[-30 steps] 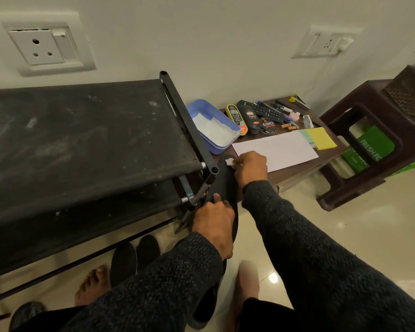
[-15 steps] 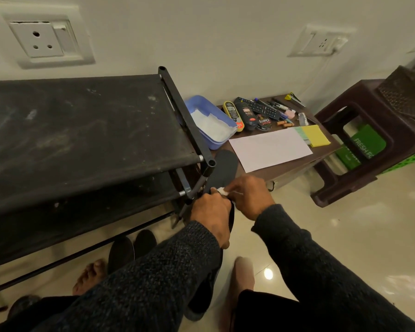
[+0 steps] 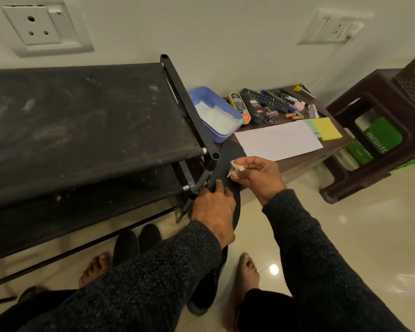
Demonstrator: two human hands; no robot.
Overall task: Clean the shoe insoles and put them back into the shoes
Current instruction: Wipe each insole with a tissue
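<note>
Head view: left hand point(image 3: 213, 209) grips insole point(image 3: 228, 161) by rack point(image 3: 189, 111) edge, right hand point(image 3: 261, 176) pinches wipe point(image 3: 235, 170).

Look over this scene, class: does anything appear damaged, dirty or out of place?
The shoe rack's black top shelf is smeared with pale dusty marks. The wall socket shows a chipped, gapped upper edge. Otherwise nothing stands out: the left hand holds the insole, the right hand a crumpled wipe.

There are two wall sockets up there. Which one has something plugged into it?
The right wall socket, above the low table, has a white plug in it with a cable running down. The left wall socket, above the black shoe rack, shows bare holes.
</note>
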